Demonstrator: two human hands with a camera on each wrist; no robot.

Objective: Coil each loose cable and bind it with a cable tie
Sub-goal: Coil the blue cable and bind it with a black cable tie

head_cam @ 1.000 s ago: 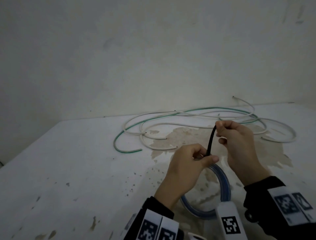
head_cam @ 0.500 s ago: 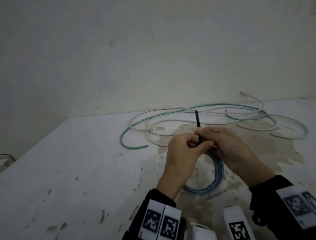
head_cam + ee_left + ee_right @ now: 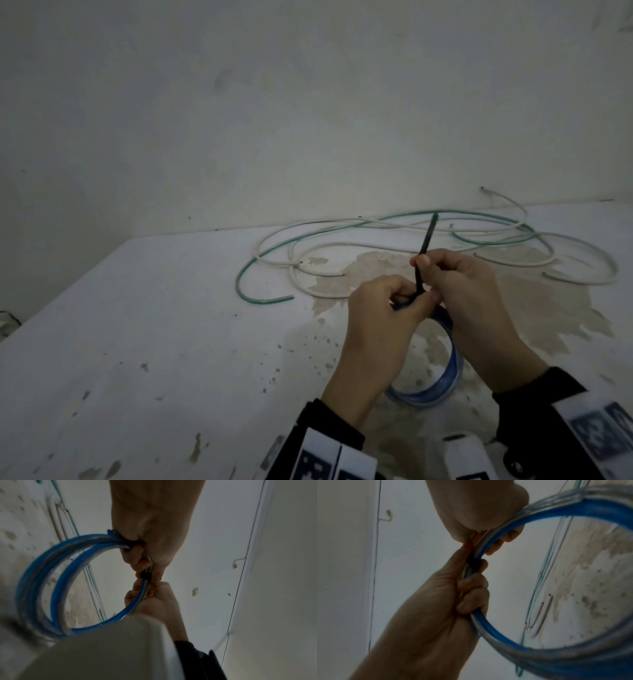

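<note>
A blue cable coil (image 3: 454,363) (image 3: 30,572) (image 3: 590,511) stands upright over the stained table, held at its top by both hands. My left hand (image 3: 380,318) (image 3: 150,534) (image 3: 445,595) grips the coil's strands, and the black cable tie (image 3: 427,240) (image 3: 145,575) (image 3: 471,561) is wrapped round them by its thumb. My right hand (image 3: 469,294) (image 3: 157,601) (image 3: 479,507) pinches the tie's tail just above the left hand; its lower fingers curl round the coil. The tail sticks up past the fingers.
A loose green cable (image 3: 239,281) and a loose white cable (image 3: 582,241) lie tangled on the table (image 3: 137,342) behind the hands, close to the wall. A brown stain spreads under the hands. The table's left edge runs diagonally at far left.
The right hand, which had pulled the tail up and away, came back down against the left hand and took the tail close to the coil. The free tail now stands up longer.
</note>
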